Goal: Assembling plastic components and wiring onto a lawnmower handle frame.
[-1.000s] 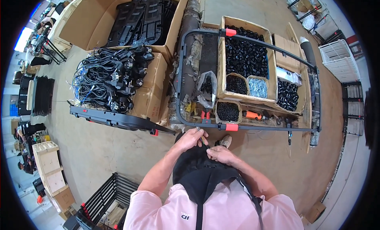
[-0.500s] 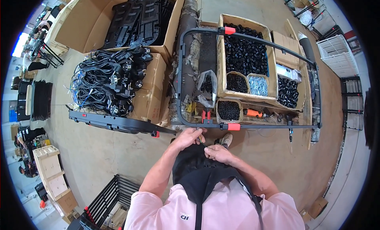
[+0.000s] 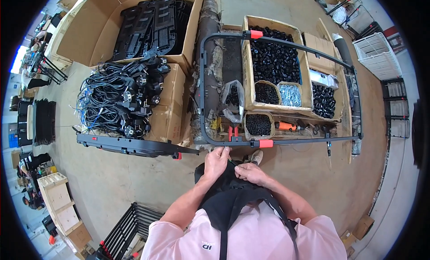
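My left hand (image 3: pixel 217 161) and my right hand (image 3: pixel 251 172) are close together at the top of a black apron (image 3: pixel 228 199) that I wear over a pink shirt. Both hands pinch a small dark piece between them, just below the near bar of a black metal frame (image 3: pixel 233 143). The frame has rounded corners and orange clamps (image 3: pixel 265 143) on it. What the small piece is cannot be made out.
Inside the frame stand cardboard boxes of small black parts (image 3: pixel 274 58) and a bag of silver screws (image 3: pixel 290 94). To the left, a box holds black cables with plugs (image 3: pixel 118 103); behind it a large carton holds black panels (image 3: pixel 148 25). A black panel (image 3: pixel 130 146) lies on the concrete floor.
Both hands stay at the apron's top; the left hand has shifted slightly up toward the frame bar. The view has drifted a little.
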{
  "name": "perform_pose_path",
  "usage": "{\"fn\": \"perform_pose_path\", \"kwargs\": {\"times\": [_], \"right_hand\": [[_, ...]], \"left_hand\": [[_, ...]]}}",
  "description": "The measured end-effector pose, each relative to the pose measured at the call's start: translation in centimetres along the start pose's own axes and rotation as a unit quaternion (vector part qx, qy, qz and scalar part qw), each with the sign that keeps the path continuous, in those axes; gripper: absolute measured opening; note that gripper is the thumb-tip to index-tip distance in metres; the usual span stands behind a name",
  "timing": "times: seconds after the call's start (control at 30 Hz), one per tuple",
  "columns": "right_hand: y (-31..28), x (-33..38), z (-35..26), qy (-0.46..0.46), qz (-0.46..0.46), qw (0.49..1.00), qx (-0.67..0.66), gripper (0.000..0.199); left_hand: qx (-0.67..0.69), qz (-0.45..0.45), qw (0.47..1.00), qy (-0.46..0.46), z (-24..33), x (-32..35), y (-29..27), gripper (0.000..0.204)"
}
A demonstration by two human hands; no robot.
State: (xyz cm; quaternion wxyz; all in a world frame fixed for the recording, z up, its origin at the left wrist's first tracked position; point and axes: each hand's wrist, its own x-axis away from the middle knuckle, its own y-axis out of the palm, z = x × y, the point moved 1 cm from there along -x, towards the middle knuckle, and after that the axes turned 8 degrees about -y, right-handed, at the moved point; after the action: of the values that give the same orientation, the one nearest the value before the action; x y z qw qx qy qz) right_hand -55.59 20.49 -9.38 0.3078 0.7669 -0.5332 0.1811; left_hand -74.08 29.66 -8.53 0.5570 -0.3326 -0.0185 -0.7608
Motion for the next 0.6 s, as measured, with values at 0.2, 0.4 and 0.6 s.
{"fn": "perform_pose_path", "kwargs": {"times": [0.2,0.4,0.6], "right_hand": [[0.5,0.0,-0.3,-0.013,-0.002,1.0,0.028,0.046],[0.9,-0.2,-0.7,-0.035,0.003,0.998,0.061,0.051],[1.0,-0.1,-0.3,-0.024,0.005,0.999,0.041,0.051]], "left_hand": [[-0.035,-0.013,0.999,0.018,-0.6,-0.3,0.1,0.033],[0.034,-0.023,0.997,-0.069,0.3,0.4,0.3,0.035],[0.004,-0.008,0.999,-0.035,0.2,-0.1,0.1,0.034]]}}
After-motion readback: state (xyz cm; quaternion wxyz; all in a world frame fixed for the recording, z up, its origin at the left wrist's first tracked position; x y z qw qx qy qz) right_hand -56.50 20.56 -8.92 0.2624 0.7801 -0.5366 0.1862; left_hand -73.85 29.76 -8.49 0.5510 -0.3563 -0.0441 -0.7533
